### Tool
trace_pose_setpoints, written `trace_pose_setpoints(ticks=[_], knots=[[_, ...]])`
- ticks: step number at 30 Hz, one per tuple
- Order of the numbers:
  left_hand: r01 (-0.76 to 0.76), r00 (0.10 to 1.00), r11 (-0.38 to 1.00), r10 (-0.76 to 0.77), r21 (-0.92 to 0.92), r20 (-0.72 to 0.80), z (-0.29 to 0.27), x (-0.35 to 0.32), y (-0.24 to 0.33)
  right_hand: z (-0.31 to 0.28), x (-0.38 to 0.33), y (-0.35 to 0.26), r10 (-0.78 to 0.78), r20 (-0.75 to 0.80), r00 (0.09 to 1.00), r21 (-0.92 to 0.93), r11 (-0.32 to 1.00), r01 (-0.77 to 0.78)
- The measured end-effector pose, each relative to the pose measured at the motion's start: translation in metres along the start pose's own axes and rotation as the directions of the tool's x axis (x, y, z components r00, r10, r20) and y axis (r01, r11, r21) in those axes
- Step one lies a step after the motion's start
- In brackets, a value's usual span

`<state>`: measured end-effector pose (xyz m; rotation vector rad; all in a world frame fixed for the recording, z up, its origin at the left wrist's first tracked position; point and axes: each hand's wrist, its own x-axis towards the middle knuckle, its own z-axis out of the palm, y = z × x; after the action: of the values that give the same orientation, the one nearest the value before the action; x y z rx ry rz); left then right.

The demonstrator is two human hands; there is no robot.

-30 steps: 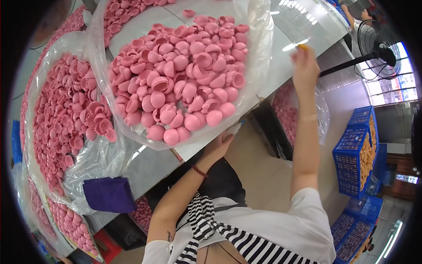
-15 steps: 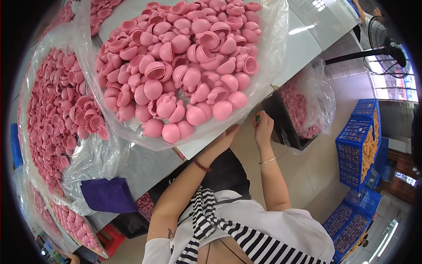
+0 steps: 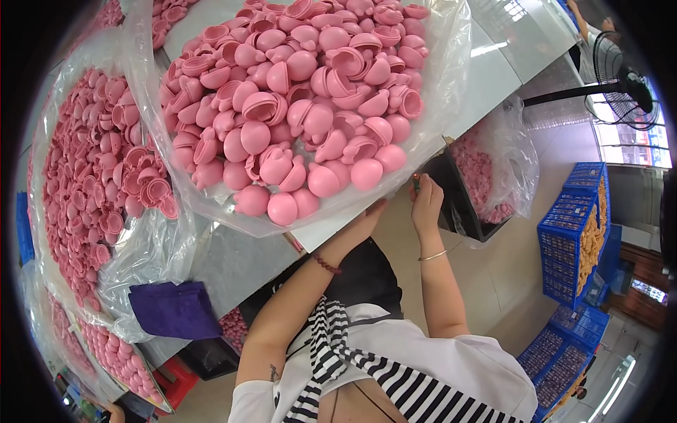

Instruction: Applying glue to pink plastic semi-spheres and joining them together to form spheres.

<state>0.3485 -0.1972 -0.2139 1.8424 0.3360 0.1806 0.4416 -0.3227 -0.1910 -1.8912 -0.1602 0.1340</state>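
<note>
Right hand (image 3: 427,201) is just right of centre frame, thumb and fingers pinched on a small greenish thing (image 3: 416,185), probably because it's too tiny for a full-fist grip. Can't make out what it is. Left hand (image 3: 363,221) is mid-frame by the table (image 3: 493,67) edge, fingers half hidden, so can't tell if it's gripping anything. Pink shells (image 3: 303,120) are heaped upper centre on a clear bag (image 3: 447,63), I'd guess so they don't roll off. 1 black bin (image 3: 445,170) sits beside the right hand, maybe for easy reach.
</note>
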Motion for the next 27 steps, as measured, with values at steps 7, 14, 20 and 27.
trace_pose_setpoints(ticks=[7, 14, 20, 27], knots=[[0.078, 0.996, 0.997, -0.079, 0.016, 0.047, -0.0022, 0.0011, 0.0056, -0.0013, 0.0015, -0.0012, 0.023, 0.012, 1.000, -0.058, 0.998, -0.022], [0.028, 0.999, 0.999, -0.027, -0.025, 0.029, -0.0018, 0.0011, 0.0039, -0.0007, 0.0021, 0.0005, -0.029, 0.029, 0.999, -0.014, 0.999, 0.030], [-0.032, 0.999, 0.999, 0.032, -0.003, -0.005, -0.0015, 0.0010, 0.0036, 0.0008, -0.0012, -0.0077, 0.022, 0.028, 0.999, 0.045, 0.999, -0.023], [-0.106, 0.994, 0.994, 0.107, 0.036, -0.024, 0.0006, 0.0025, -0.0018, 0.0017, -0.0040, 0.0003, 0.086, -0.028, 0.996, 0.155, 0.985, -0.081]])
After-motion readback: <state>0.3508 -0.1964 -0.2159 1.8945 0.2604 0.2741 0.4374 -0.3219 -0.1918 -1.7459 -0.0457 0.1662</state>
